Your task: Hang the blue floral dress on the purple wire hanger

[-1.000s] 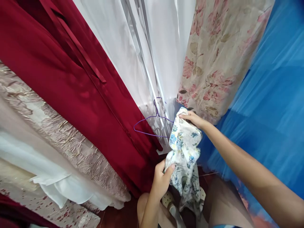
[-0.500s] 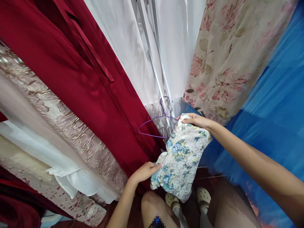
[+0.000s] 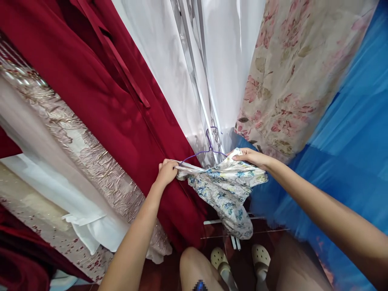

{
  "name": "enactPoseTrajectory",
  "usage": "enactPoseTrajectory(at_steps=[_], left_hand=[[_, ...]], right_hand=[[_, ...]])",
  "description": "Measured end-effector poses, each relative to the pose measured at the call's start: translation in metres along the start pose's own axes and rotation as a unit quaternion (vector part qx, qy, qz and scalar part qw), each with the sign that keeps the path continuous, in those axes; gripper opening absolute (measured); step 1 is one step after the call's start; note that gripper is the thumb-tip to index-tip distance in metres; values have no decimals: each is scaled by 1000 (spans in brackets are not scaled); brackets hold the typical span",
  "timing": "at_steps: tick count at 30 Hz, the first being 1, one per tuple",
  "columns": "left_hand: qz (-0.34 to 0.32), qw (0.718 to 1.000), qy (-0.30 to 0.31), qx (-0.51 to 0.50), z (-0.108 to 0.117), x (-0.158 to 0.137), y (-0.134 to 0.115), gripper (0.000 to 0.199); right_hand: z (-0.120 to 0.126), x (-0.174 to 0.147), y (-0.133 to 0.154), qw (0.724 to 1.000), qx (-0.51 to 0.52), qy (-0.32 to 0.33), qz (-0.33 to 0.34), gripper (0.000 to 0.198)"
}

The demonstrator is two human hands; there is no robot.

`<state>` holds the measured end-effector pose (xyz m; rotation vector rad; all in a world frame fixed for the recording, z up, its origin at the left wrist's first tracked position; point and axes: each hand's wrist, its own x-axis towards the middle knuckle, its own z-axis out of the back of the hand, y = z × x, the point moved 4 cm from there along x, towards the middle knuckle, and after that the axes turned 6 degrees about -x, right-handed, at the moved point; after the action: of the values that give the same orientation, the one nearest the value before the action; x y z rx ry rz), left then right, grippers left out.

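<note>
A white garment with a blue and yellow floral print [image 3: 226, 194] is stretched between my hands, over a thin purple hanger [image 3: 198, 152]. At the hanger's left end, my left hand [image 3: 168, 170] is closed on the garment's edge. My right hand [image 3: 251, 157] pinches the other shoulder of the garment between thumb and fingers near the hanger's right end. The hanger's hook overlaps the white metal poles behind it; whether it hangs on them I cannot tell. The cloth hides the hanger's lower bar.
Dark red cloth [image 3: 121, 113] hangs to the left, with beaded, cream and white dresses beyond it. White cloth [image 3: 157, 48] hangs behind white poles [image 3: 197, 81]. Pink-flowered fabric [image 3: 291, 81] and blue tulle [image 3: 339, 133] hang right. Below are my pale clogs [image 3: 218, 258] on dark tiles.
My left hand has moved up and left from the garment's lower side to the hanger's left end, drawing the cloth across it. My right hand stays nearly in place.
</note>
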<state>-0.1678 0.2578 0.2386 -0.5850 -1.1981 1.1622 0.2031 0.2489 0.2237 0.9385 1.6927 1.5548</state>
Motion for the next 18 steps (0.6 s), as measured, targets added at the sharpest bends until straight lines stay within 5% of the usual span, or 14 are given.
enactPoseTrajectory(at_steps=[5, 8, 10, 12, 18], left_hand=[[-68, 994, 81, -21, -41, 17, -38, 17], [-86, 991, 100, -19, -57, 21, -38, 22], [-73, 995, 67, 18, -56, 19, -26, 35], [-58, 996, 48, 55, -50, 11, -13, 27], [-75, 993, 19, 85, -34, -33, -6, 30]], right_hand=[[2, 3, -7, 1000, -9, 6, -23, 32], [5, 1, -8, 998, -59, -33, 12, 38], [8, -8, -8, 990, -108, -75, 54, 48], [12, -24, -12, 974, -165, -124, 96, 53], [28, -79, -51, 921, -234, -272, 153, 31]])
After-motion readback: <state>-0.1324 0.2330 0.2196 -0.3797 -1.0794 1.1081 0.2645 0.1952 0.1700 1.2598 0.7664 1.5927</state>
